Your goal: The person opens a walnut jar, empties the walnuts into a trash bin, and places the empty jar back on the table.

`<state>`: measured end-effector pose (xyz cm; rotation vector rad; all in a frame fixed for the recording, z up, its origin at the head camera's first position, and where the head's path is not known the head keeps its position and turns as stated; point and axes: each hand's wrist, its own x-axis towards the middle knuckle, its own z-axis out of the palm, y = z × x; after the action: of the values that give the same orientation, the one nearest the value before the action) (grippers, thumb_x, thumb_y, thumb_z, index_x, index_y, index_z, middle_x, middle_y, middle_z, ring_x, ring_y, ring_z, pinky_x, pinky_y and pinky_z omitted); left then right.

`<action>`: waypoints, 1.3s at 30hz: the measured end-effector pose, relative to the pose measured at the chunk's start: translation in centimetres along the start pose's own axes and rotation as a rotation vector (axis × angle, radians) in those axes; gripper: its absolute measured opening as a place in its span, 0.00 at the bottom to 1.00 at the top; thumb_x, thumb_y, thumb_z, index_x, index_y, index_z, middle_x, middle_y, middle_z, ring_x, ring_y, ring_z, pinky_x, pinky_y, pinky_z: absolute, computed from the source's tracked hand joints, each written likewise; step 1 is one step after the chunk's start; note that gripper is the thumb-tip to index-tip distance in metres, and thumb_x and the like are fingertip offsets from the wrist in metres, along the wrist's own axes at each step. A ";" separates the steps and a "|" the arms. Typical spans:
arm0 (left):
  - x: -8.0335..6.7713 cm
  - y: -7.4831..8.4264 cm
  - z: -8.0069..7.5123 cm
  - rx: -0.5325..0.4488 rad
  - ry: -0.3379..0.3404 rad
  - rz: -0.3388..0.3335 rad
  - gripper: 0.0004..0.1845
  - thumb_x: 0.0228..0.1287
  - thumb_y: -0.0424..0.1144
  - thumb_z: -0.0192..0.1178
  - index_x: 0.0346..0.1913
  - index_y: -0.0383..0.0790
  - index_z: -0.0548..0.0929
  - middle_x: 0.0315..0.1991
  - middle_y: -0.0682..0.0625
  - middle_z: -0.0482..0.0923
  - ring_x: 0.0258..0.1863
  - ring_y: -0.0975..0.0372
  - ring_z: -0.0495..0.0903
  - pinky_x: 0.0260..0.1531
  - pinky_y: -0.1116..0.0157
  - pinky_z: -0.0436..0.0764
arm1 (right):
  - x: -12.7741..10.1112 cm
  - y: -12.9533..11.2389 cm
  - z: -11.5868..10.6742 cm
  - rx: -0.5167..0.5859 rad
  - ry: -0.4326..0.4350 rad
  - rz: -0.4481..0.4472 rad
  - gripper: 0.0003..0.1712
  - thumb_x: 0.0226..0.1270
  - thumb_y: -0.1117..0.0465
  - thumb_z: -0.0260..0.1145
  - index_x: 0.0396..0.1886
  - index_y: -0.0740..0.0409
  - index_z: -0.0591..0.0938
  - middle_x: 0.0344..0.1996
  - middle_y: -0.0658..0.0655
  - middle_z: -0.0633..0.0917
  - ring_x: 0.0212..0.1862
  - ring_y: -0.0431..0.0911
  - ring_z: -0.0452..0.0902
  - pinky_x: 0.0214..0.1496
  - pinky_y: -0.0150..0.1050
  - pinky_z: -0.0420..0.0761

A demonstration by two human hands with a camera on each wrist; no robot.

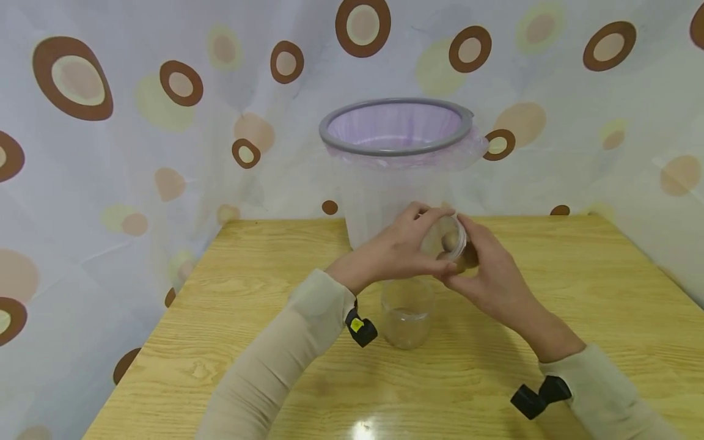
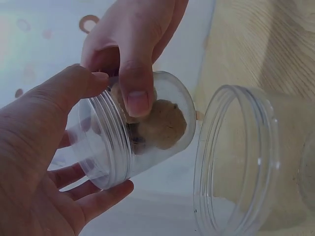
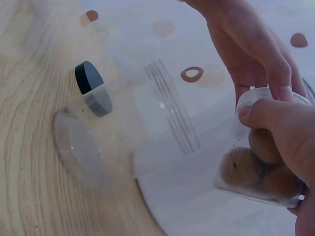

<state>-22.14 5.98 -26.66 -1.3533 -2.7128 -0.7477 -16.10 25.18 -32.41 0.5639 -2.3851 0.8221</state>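
Observation:
Both hands hold a small clear jar (image 2: pixel 152 157) with a threaded neck, tilted on its side in the left wrist view. Several round brown balls (image 2: pixel 167 125) lie inside; their kind cannot be told. My left hand (image 1: pixel 390 247) grips round the neck end, thumb on one side and fingers on the other. With thumb and fingers, my right hand (image 1: pixel 497 281) holds the jar's body from the right. A larger clear jar (image 1: pixel 407 327) stands upright on the table just below the hands, its threaded mouth uncovered and no contents visible.
Behind the hands stands a pale bin (image 1: pixel 360 208) with a grey rim and purple liner. A black lid (image 3: pixel 88 78) rests on the wooden table (image 1: pixel 247 305) near the larger jar. Patterned sheeting (image 1: pixel 297 122) hangs along the back and sides.

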 end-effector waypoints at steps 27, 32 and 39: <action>-4.0 -0.2 2.0 -0.566 0.357 0.000 0.44 0.55 0.41 0.74 0.74 0.52 0.64 0.69 0.55 0.67 0.65 0.60 0.71 0.55 0.66 0.80 | 1.9 -4.3 -0.6 -0.530 0.069 -0.284 0.64 0.31 0.63 0.87 0.71 0.70 0.63 0.65 0.71 0.71 0.69 0.65 0.65 0.73 0.62 0.61; -4.6 0.3 2.6 -0.557 0.358 -0.051 0.40 0.63 0.43 0.68 0.75 0.49 0.60 0.69 0.51 0.64 0.66 0.59 0.68 0.55 0.66 0.80 | 1.9 -4.8 -0.2 -0.545 0.080 -0.299 0.60 0.28 0.62 0.87 0.66 0.71 0.68 0.58 0.70 0.76 0.63 0.64 0.70 0.71 0.63 0.63; -3.9 0.9 4.0 -0.130 0.608 0.078 0.31 0.78 0.55 0.34 0.72 0.36 0.60 0.66 0.41 0.65 0.61 0.52 0.67 0.59 0.58 0.71 | 2.4 -6.3 0.1 -0.477 0.056 -0.288 0.56 0.31 0.59 0.86 0.63 0.72 0.70 0.54 0.71 0.78 0.61 0.67 0.71 0.68 0.62 0.67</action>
<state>-18.26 5.23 -30.65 -1.0202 -2.1552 -1.1228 -14.57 20.08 -28.36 0.6493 -2.2641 0.1328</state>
